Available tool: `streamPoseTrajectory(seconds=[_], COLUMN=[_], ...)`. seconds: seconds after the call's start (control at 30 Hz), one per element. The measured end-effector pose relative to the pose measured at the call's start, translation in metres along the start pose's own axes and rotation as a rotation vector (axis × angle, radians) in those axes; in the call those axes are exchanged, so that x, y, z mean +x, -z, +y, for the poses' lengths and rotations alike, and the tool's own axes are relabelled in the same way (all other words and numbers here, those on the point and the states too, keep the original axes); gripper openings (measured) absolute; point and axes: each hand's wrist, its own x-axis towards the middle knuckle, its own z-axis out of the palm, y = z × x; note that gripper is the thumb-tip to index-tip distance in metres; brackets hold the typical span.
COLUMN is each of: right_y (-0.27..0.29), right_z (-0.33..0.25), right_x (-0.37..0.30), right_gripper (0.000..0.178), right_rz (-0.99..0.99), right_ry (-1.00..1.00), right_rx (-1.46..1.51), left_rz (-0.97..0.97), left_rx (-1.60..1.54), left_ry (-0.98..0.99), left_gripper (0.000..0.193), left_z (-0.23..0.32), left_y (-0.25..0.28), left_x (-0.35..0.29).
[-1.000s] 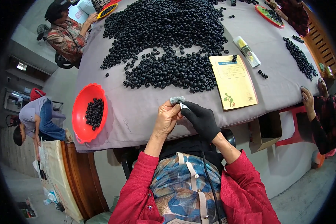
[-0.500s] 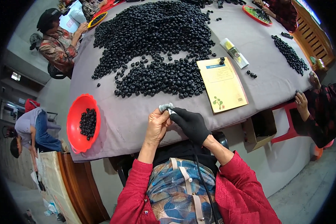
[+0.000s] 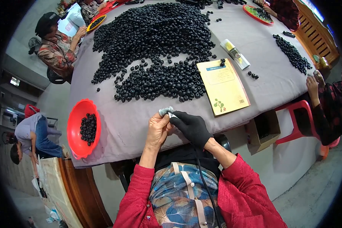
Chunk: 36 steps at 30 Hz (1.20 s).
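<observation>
Both my hands meet over the table's near edge, in front of heaped small round black bead-like pieces (image 3: 159, 81). My left hand (image 3: 155, 131) is bare, with a grey speckled wrap (image 3: 165, 110) around a fingertip. Its fingers are pinched together; whatever lies between them is hidden. In a black glove, my right hand (image 3: 193, 129) closes on a small pale, pointed blade-like tool (image 3: 172, 115), whose tip is against the left fingers. A red scalloped basin (image 3: 73, 131) stands to the left, holding some black pieces (image 3: 88, 129).
A larger black heap (image 3: 152, 34) covers the far middle. To the right lie a yellow booklet (image 3: 226, 89) and a clear-and-white package (image 3: 235, 54). Co-workers sit at the left (image 3: 59, 49) and right (image 3: 326, 102). A red stool (image 3: 298, 121) and an open box (image 3: 264, 131) stand below the right edge.
The view has shifted slightly. My hands stay together, and the pale tool's tip shows a little more. At the right, a co-worker's hand has moved up toward the table edge.
</observation>
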Motion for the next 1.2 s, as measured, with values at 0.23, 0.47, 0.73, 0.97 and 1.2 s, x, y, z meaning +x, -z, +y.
streamPoseTrajectory(seconds=[0.23,0.47,0.73,0.97,1.2], right_y=[-0.0028,-0.0022,-0.0031,-0.0001,0.0002], right_z=[-0.0005,-0.0001,0.002,-0.0007,-0.0019], right_x=[-0.0005,-0.0008,-0.0012,-0.0011,-0.0014], right_gripper=[0.033,0.034,0.034,0.032,0.032], right_rz=[0.044,0.034,0.039,-0.003,0.002], right_ry=[0.018,0.006,0.031,0.032,0.062], right_rx=[0.002,0.032,0.018,-0.07,-0.082], left_rz=[-0.012,-0.004,-0.007,-0.004,-0.012], left_rx=[-0.033,-0.01,0.032,0.045,0.059], left_ry=[0.006,-0.018,-0.03,-0.025,-0.025], left_gripper=[0.017,0.017,0.018,0.014,0.014], left_z=[0.0015,0.0003,0.0015,0.0041,0.0042], left_y=[-0.0037,-0.0013,-0.001,-0.0049,-0.0037], left_x=[-0.0002,-0.0006,-0.0011,-0.0028,-0.0033])
